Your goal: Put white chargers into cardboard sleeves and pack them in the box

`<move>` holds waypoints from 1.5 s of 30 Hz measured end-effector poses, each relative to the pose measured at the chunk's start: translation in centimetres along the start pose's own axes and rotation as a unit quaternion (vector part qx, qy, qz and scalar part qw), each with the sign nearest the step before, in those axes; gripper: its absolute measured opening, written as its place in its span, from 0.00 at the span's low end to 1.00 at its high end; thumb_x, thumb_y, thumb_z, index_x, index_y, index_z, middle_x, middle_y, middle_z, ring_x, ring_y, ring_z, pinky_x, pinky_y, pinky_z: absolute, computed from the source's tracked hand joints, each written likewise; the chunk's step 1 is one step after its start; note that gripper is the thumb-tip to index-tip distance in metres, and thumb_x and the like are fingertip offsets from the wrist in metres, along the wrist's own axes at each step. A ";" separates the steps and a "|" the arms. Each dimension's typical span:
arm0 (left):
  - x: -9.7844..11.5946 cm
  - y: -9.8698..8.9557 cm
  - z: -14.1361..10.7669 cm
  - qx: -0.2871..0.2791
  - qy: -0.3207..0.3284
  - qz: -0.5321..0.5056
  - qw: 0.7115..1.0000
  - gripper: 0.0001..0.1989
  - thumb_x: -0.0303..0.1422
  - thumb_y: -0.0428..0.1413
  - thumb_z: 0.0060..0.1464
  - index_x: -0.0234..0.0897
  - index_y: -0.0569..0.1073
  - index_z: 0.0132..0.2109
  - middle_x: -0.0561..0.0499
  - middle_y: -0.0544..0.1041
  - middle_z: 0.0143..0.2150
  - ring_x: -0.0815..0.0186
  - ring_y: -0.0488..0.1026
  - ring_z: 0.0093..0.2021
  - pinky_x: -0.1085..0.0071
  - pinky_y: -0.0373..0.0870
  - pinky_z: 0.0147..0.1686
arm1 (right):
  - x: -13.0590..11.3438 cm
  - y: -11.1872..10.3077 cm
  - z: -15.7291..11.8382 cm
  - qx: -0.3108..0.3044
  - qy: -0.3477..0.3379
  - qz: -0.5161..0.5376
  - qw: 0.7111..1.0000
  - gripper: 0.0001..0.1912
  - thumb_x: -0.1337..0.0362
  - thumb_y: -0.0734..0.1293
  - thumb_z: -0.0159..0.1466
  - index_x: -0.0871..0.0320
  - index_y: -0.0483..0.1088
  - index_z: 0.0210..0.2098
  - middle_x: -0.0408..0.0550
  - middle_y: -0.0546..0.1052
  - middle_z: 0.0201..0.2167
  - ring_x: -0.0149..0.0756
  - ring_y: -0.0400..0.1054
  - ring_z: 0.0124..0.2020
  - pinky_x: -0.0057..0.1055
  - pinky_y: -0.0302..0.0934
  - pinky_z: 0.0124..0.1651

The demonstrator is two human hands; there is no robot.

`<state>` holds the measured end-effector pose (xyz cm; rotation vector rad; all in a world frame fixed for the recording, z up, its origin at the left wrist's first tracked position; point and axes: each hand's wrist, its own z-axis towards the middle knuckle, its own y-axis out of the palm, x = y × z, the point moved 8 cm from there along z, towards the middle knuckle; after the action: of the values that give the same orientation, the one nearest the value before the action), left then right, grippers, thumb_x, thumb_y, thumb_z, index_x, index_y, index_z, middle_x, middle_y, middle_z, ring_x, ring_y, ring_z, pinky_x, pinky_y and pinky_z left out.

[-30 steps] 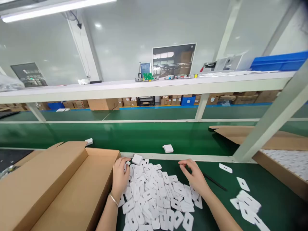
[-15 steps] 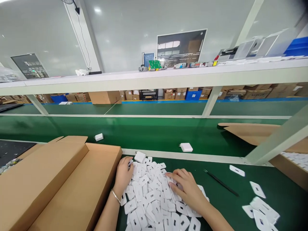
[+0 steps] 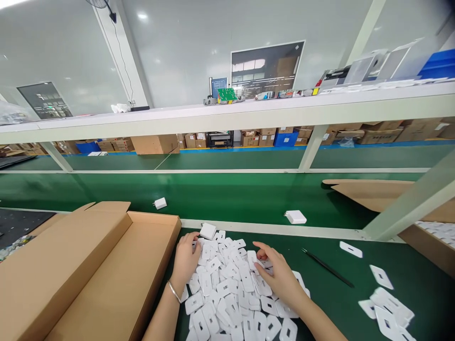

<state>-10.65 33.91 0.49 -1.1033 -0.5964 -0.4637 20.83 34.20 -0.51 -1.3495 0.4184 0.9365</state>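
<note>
A pile of thin white plastic plates (image 3: 223,288), with small slots and rounded corners, lies on the green bench in front of me. My left hand (image 3: 186,258) rests at the pile's upper left edge, thumb and fingers apart around the plates there. Over the right side of the pile is my right hand (image 3: 279,274), index finger stretched out. Its thumb and a curled finger meet the edge of one tilted white plate (image 3: 252,259). Just beyond the pile sits a white charger (image 3: 208,231) against the pale rail.
An open cardboard box (image 3: 103,265) stands at the left. Black tweezers (image 3: 329,268) and several loose plates (image 3: 391,308) lie to the right. Two white plug chargers, one left (image 3: 160,203) and one right (image 3: 295,217), lie on the green belt (image 3: 220,194) behind the rail (image 3: 320,231).
Both chargers on the belt have shifted to the right. My right hand's index finger has straightened and lifted off the plates, and one plate is now tilted at its thumb. My left hand has barely moved.
</note>
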 end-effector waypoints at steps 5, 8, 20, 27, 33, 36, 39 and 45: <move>0.1 -0.2 0.2 -0.007 -0.001 0.005 1.000 0.16 0.30 0.49 0.62 0.36 0.77 0.52 0.42 0.81 0.47 0.56 0.78 0.49 0.56 0.76 0.52 | 0.9 -0.6 0.6 -0.001 0.051 0.063 0.997 0.18 0.55 0.64 0.65 0.49 0.73 0.52 0.48 0.81 0.40 0.43 0.75 0.42 0.41 0.70 0.47; 0.4 -0.7 0.3 -0.004 0.004 0.009 1.000 0.16 0.29 0.49 0.61 0.36 0.77 0.52 0.43 0.81 0.47 0.57 0.79 0.48 0.59 0.78 0.50 | 0.6 -0.8 0.7 -0.028 0.064 0.043 0.997 0.13 0.55 0.61 0.67 0.51 0.76 0.39 0.48 0.80 0.37 0.44 0.74 0.41 0.38 0.68 0.40; 7.0 -2.1 7.4 0.091 0.032 0.164 0.982 0.19 0.26 0.47 0.63 0.34 0.71 0.58 0.36 0.71 0.59 0.50 0.70 0.60 0.54 0.70 0.57 | -1.6 -0.6 0.4 -0.024 -0.029 -0.065 0.997 0.05 0.60 0.70 0.65 0.53 0.72 0.37 0.46 0.77 0.40 0.45 0.70 0.44 0.47 0.61 0.50; 3.7 -0.8 16.2 0.017 -0.031 0.283 0.959 0.28 0.23 0.51 0.56 0.26 0.66 0.64 0.26 0.63 0.67 0.35 0.59 0.68 0.41 0.60 0.61 | -3.2 -1.6 -0.2 0.004 -0.025 -0.098 0.995 0.09 0.62 0.74 0.62 0.55 0.69 0.34 0.44 0.74 0.37 0.42 0.68 0.41 0.41 0.60 0.46; -0.1 1.3 17.7 -0.054 -0.121 0.280 0.951 0.30 0.36 0.58 0.60 0.32 0.64 0.67 0.31 0.61 0.71 0.37 0.61 0.67 0.38 0.61 0.62 | -2.6 -1.8 -0.3 0.028 -0.001 -0.136 0.990 0.14 0.61 0.77 0.57 0.55 0.67 0.31 0.44 0.72 0.35 0.44 0.65 0.40 0.41 0.59 0.45; -0.7 2.2 17.7 -0.079 -0.142 0.236 0.958 0.24 0.40 0.59 0.63 0.36 0.69 0.62 0.39 0.69 0.65 0.49 0.69 0.61 0.43 0.67 0.60 | -2.4 -1.3 -0.5 0.026 -0.009 -0.138 0.990 0.10 0.66 0.75 0.59 0.55 0.68 0.32 0.44 0.73 0.35 0.43 0.65 0.41 0.39 0.58 0.45; 0.7 2.7 17.5 -0.087 -0.106 0.166 0.977 0.16 0.36 0.61 0.62 0.34 0.73 0.54 0.43 0.75 0.56 0.55 0.74 0.55 0.50 0.71 0.56 | -2.8 -0.9 -0.6 0.024 -0.021 -0.148 0.988 0.08 0.70 0.72 0.61 0.55 0.68 0.33 0.44 0.74 0.35 0.43 0.66 0.40 0.38 0.57 0.43; 6.0 2.5 12.7 -0.008 -0.029 -0.024 0.999 0.24 0.23 0.60 0.54 0.38 0.62 0.55 0.47 0.74 0.46 0.62 0.76 0.42 0.64 0.74 0.44 | -4.6 -1.1 -0.7 0.058 -0.086 -0.172 0.980 0.08 0.73 0.61 0.69 0.55 0.66 0.35 0.46 0.74 0.34 0.41 0.68 0.37 0.37 0.59 0.41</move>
<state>-7.34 46.22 6.81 -1.1218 -0.6731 -0.4796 19.12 32.09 3.41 -1.1769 0.0989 0.7203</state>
